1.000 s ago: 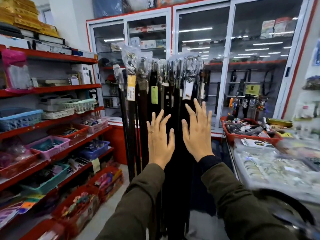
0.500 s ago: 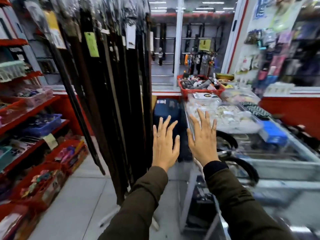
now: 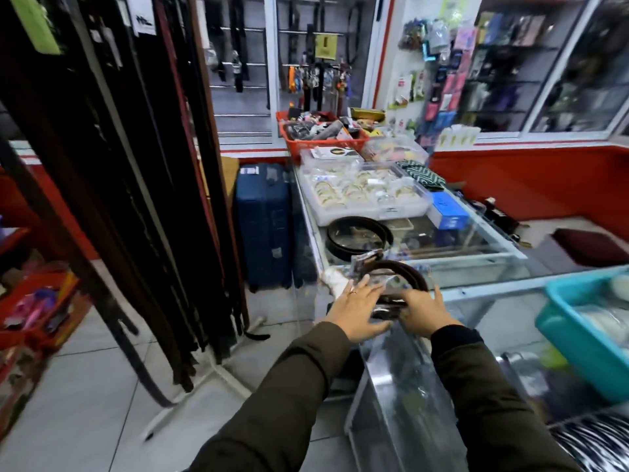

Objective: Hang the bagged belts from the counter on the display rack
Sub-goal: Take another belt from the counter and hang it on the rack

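A coiled brown belt in a clear bag lies at the near corner of the glass counter. My left hand and my right hand both rest on its near edge, fingers curled over the plastic. Whether they grip it or only touch it is blurred. A second coiled black belt lies farther back on the counter. The display rack stands to the left, full of long hanging belts in bags with paper tags.
A blue suitcase stands on the floor between rack and counter. On the counter sit a white tray of bracelets, a red basket, a blue box and a teal basket. Red shelves with goods line the left.
My view swung from the rack to the counter on the right. Both hands dropped from the hanging belts, open in the air, down onto the bagged brown belt.
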Action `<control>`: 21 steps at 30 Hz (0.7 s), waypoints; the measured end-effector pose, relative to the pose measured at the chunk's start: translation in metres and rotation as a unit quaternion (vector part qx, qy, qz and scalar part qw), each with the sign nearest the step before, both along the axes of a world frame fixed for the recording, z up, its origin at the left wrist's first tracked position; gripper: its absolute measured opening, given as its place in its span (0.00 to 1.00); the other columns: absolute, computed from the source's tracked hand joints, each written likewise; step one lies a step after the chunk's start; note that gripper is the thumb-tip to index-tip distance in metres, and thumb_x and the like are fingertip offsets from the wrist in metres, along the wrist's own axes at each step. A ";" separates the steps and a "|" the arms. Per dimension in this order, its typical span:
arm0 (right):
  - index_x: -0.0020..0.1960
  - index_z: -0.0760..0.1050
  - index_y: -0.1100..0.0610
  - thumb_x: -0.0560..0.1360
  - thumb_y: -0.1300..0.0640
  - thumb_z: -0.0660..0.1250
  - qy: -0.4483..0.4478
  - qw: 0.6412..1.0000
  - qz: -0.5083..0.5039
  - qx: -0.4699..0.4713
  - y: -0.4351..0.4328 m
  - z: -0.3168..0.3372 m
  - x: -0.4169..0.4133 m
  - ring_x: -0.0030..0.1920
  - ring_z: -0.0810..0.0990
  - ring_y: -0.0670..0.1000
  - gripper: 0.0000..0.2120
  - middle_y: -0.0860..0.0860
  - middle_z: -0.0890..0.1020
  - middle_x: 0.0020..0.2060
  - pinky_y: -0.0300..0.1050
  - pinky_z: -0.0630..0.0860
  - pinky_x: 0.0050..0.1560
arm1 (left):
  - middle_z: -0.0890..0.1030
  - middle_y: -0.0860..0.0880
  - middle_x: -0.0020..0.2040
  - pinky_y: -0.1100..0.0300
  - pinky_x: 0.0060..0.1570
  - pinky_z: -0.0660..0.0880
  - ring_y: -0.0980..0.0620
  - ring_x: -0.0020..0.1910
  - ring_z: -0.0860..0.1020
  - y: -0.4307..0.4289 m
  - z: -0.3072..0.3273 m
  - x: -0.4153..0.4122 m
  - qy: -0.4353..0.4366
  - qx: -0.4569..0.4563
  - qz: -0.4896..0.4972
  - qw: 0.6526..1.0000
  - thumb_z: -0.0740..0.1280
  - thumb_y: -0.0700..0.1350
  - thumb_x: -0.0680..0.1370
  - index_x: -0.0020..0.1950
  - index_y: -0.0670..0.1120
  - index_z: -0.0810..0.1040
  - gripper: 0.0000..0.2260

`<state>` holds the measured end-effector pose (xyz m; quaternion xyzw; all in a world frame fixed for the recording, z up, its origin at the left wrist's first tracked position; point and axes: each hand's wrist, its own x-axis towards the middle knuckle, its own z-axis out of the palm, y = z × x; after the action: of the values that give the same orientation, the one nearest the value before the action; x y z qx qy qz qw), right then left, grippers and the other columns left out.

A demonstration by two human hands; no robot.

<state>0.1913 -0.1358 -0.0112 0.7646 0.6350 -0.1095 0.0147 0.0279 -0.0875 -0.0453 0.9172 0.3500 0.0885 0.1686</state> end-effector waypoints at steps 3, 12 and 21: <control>0.68 0.76 0.44 0.77 0.55 0.63 0.016 1.000 0.009 0.017 -0.006 -0.005 0.003 0.72 0.74 0.53 0.20 0.48 0.82 0.66 0.64 0.42 0.79 | 0.67 0.43 0.78 0.43 0.79 0.53 0.43 0.81 0.58 0.000 -0.003 0.013 0.057 0.030 0.007 0.998 0.64 0.51 0.81 0.79 0.44 0.63 0.28; 0.38 0.84 0.49 0.67 0.52 0.79 0.109 0.992 0.060 0.020 -0.004 0.009 -0.005 0.36 0.79 0.47 0.04 0.45 0.81 0.32 0.44 0.73 0.41 | 0.76 0.39 0.61 0.48 0.62 0.70 0.38 0.63 0.73 0.003 0.011 -0.013 -0.014 0.010 -0.019 1.000 0.65 0.40 0.77 0.63 0.39 0.75 0.15; 0.45 0.87 0.56 0.70 0.54 0.79 0.269 0.954 0.110 0.074 0.020 0.045 -0.064 0.27 0.78 0.36 0.06 0.48 0.85 0.30 0.29 0.69 0.31 | 0.76 0.48 0.65 0.55 0.68 0.69 0.49 0.67 0.72 0.006 0.042 -0.101 -0.229 -0.017 0.088 0.969 0.65 0.40 0.78 0.68 0.49 0.75 0.18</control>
<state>0.1272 -0.1154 0.0335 0.6316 0.7016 -0.2615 -0.2012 -0.0736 -0.0815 -0.0032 0.8351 0.3826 0.3051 0.2512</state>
